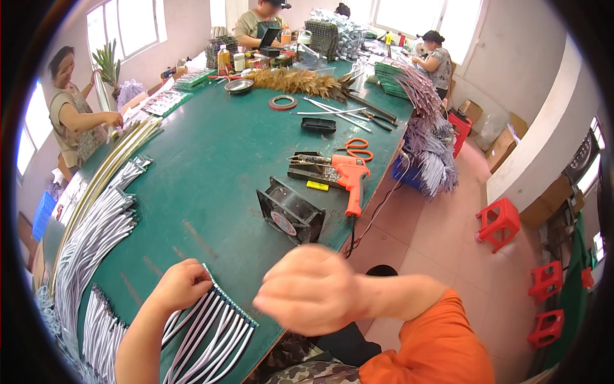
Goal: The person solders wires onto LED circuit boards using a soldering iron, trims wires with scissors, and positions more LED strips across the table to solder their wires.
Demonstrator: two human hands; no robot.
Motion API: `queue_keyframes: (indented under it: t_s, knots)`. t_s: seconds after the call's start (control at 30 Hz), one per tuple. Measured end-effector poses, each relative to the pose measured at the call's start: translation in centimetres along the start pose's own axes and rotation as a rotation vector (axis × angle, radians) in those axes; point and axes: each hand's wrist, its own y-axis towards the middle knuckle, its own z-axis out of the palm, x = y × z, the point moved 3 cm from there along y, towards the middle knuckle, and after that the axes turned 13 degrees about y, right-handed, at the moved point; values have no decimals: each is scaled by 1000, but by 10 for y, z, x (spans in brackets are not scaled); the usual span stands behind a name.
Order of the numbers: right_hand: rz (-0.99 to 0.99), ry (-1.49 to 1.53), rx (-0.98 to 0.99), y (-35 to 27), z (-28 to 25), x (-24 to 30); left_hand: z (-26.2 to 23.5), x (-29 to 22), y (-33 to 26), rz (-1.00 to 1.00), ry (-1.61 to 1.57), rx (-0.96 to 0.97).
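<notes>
My left hand [181, 285] pinches the upper end of a narrow green strip [231, 302] at the table's near edge. A row of white cables [211, 339] hangs from that strip towards me. My right hand [310, 291] is raised to the right of the strip, slightly blurred, its fingers curled in. Whatever those fingers hold, if anything, is hidden. Beyond it stands a black square fan [291, 210]. An orange soldering iron [351, 179] rests in a black holder [312, 168] behind the fan.
Bundles of white cables [96, 237] line the table's left side. Orange-handled scissors [357, 149], a tape roll [283, 102] and pliers [382, 120] lie farther back on the green table [211, 147]. Several people sit or stand around it. Red stools [498, 224] stand at right.
</notes>
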Motion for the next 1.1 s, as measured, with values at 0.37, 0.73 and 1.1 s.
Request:
queue_keyframes:
  t_s: [0.37,0.73,1.1]
  knots:
    - [743,7,164,-27,151,-73,8,25,-5,-77,-138,-68]
    - [997,95,335,-36,168,-99,5,28,8,-82,-116,133]
    - [1044,156,291,-33,167,-96,0,24,9,-127,-95,215]
